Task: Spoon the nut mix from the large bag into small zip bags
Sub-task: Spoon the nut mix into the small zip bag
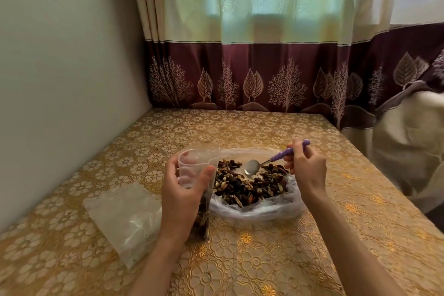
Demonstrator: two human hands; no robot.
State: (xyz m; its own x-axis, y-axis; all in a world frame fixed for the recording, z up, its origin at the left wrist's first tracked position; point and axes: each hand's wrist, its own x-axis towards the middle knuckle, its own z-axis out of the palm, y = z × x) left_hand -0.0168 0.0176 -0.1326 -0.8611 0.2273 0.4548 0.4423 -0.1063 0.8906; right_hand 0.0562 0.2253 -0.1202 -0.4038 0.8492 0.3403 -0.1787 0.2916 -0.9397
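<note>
Nut mix (249, 185) fills the large bag (262, 209), a clear plastic sack lying open on the gold floral tablecloth (276, 259) ahead of the person.

Nearest the camera, two bare forearms enter from the lower edge. A flat stack of empty zip bags (125, 218) lies on the cloth to the left, apart from the large bag.

The left hand (182, 194) grips a small zip bag (197, 170) upright, thumb on one side and fingers visible through the plastic on the other, with the mouth held open. Some nut mix shows in its lower part. This bag stands just beside the left edge of the large bag.

The right hand (305, 166) pinches the purple handle of a spoon (271, 161). The metal bowl hangs empty over the nut mix, tilted downward.

Beyond the table, a curtain (252, 55) with a maroon tree-patterned band covers a lit window. A plain wall (60, 67) stands on the left.
</note>
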